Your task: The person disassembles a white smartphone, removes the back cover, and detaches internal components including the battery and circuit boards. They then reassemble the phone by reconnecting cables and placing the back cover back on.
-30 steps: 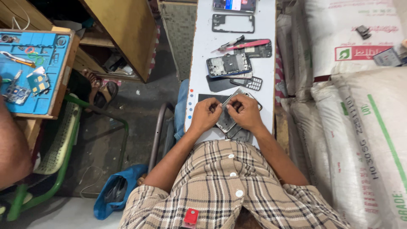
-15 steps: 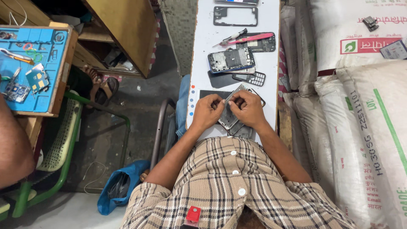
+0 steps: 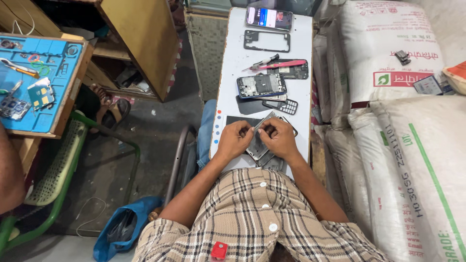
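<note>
A narrow white desk is seen running lengthwise away from the person, flanked on its right by stacked white sacks. At the desk's near end, close to the near edge and midway between the long edges, an opened phone body is held between both hands. Its long axis is set on a slant, from the near edge toward the far right corner of the desk, with its upper end pointed away and slightly right.

The left hand is closed against the phone body's left long side, and the right hand is closed over its right side and upper end; the fingertips of both are brought together over the upper part of the piece. The grip is thus narrow, and the piece lies directly between the two hands, neither being clearly nearer. Whether a small tool is pinched in the fingers cannot be told.

Just beyond, toward mid-desk, a blue-edged phone frame lies crosswise, with a small keypad beside it. Farther off, a pink-handled tool lies crosswise.
</note>
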